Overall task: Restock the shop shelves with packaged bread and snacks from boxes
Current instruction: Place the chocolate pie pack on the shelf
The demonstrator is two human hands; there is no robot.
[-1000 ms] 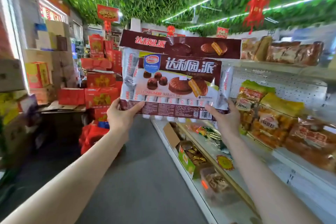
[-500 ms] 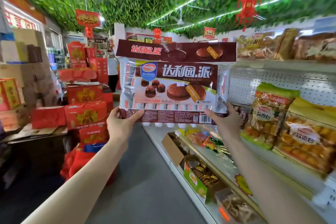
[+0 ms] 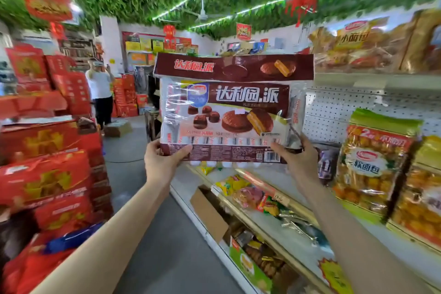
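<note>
A big brown and clear pack of chocolate pies (image 3: 229,112) is held up upright in front of me, over the aisle beside the shelves. My left hand (image 3: 161,162) grips its lower left corner, thumb across the front. My right hand (image 3: 297,159) grips the lower right corner near the barcode. The shelf unit (image 3: 338,79) runs along the right, with packs of small bread (image 3: 372,164) standing on its middle level and more bread packs (image 3: 358,43) on the top level.
Red gift boxes (image 3: 45,174) are stacked high along the left of the aisle. A person in a white top (image 3: 101,93) stands further down the aisle. Lower shelves hold an open cardboard box (image 3: 210,215) and loose snack packets (image 3: 253,196).
My view has moved forward along the aisle and turned a little left. The pie pack stays held up in both hands, and the shelf's bread packs look closer on the right.
</note>
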